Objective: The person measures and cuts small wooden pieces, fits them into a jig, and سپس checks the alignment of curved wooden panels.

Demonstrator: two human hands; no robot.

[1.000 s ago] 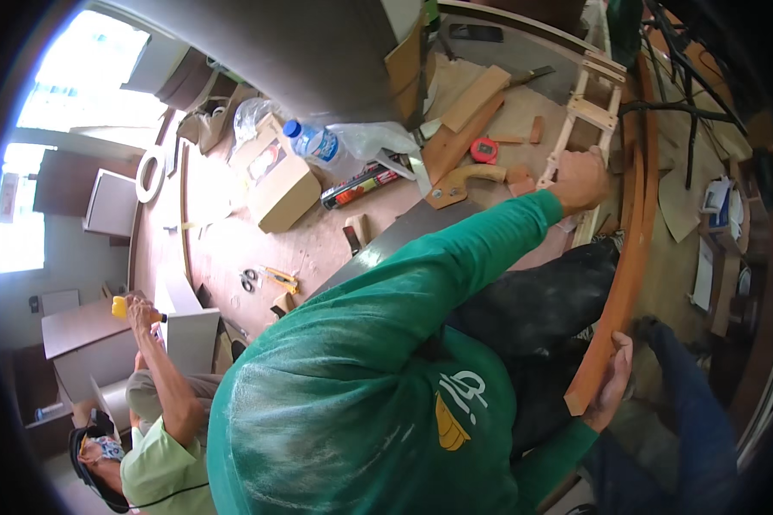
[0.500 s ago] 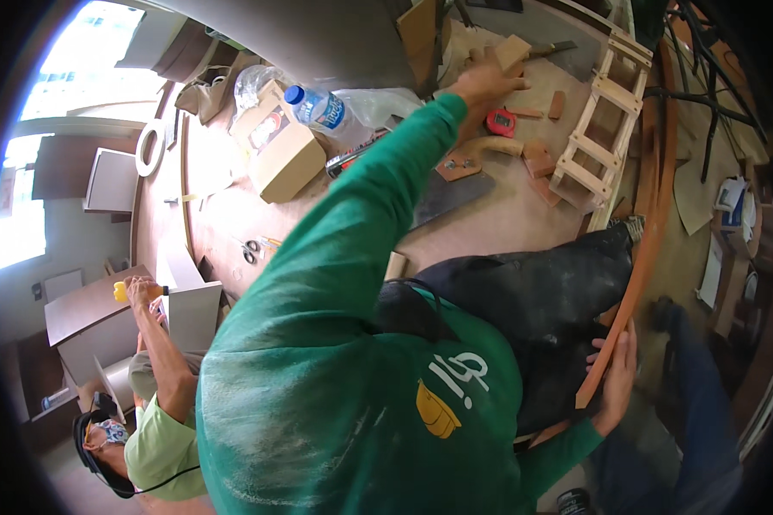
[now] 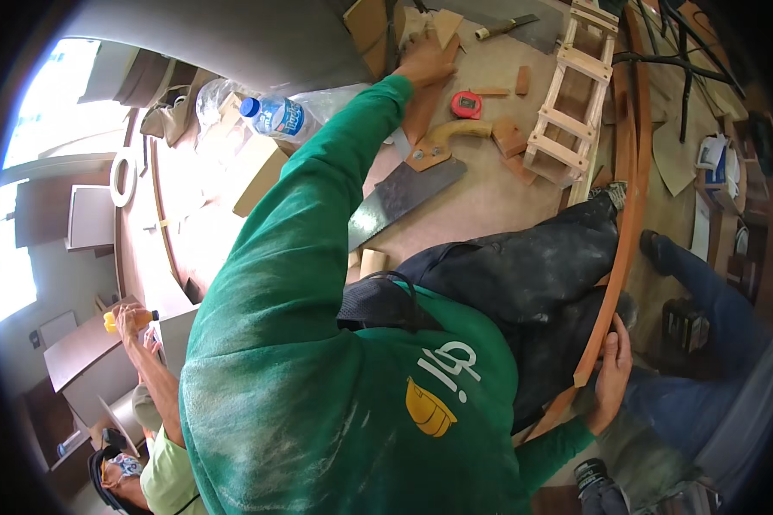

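Hands: left hand [image 3: 423, 62] stretched far forward, fingers spread flat on wood offcuts [image 3: 438, 30]; right hand [image 3: 614, 378] low, fingers curled around curved wood strip [image 3: 629, 215].
Change: a second ago the left hand was by the small wooden ladder frame [image 3: 571, 94]; it has since swung across to the offcuts.
Meaning: likely choosing another piece.
Near left fingers: handsaw [image 3: 408, 184] and red tape measure [image 3: 466, 104] just behind; water bottle [image 3: 275, 116] further left.

Left hand [image 3: 425, 60] reaches far forward, arm fully stretched; right hand [image 3: 614, 373] stays low, fingers curled.
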